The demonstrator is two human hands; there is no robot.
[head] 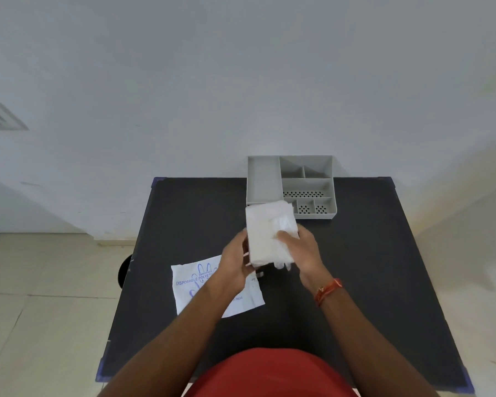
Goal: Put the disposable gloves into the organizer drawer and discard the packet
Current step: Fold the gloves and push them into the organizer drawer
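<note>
**Glove stack out of the packet, on its way to the organizer**

Both hands grasp the thick white stack of thin plastic disposable gloves (269,234) and hold it above the black desk (370,267). The left hand (235,262) is closed on the stack's left edge, and the right hand (301,250) grips its right side, with fingers over the top face. A few loose glove ends hang under the stack, near the right hand.

The grey plastic organizer drawer with several compartments (291,186) stands just beyond the hands, and the far end of the stack overlaps its near edge in the view. So I judge the step in hand is carrying the gloves to the drawer. The next move calls for lowering the stack into the long compartment at the left, which seems wide enough, while keeping the slippery sheets together.

The flat white packet with blue print (189,287) lies on the desk under the left forearm, apparently empty and not yet discarded. On it can be read "DISPOSABLE POLYET…"; the smaller print is not readable.
</note>
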